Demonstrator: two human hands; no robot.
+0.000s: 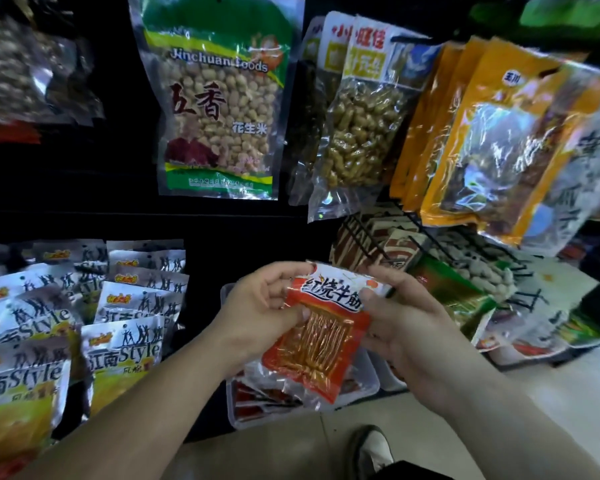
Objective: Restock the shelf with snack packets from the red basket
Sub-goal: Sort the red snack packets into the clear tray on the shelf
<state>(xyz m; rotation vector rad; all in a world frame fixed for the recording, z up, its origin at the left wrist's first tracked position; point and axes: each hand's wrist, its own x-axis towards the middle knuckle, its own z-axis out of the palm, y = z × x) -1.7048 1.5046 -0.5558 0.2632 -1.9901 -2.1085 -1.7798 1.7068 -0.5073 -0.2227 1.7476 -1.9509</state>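
One dark-and-white shoe (371, 448) is seen nearest, at the lower middle of the frame, on pale floor tiles (534, 393). Above it, two forearms are extended from the lower corners. A red-orange foil snack packet (321, 337), with a clear window of thin brown strips, is held between the hands at mid-frame.

The left hand (257, 306) is closed on the packet's left edge, with the thumb laid on the front and the fingers curled behind. The right hand (409, 330) is closed on the upper right corner, beside the white header, again with the thumb in front. The packet's long axis is run from upper middle to lower middle, slightly slanted, with the header uppermost and the face turned to the camera.

Just below and behind the packet, a clear shallow plastic tray (243, 422) is set, already holding similar red packets. It is judged to be the destination, so the coming move turns on the packet being lowered along its own long axis, down-frame from the fingers. Both hands are about equally near the tray. The red basket is not in view.

At lower left, silver-and-yellow pouches (122, 344) are stacked. Farther back, a black wire rack (378, 244) is seen. At the top, a green-bordered bag of shelled peanuts (219, 109) and orange pouches (482, 133) are hung.
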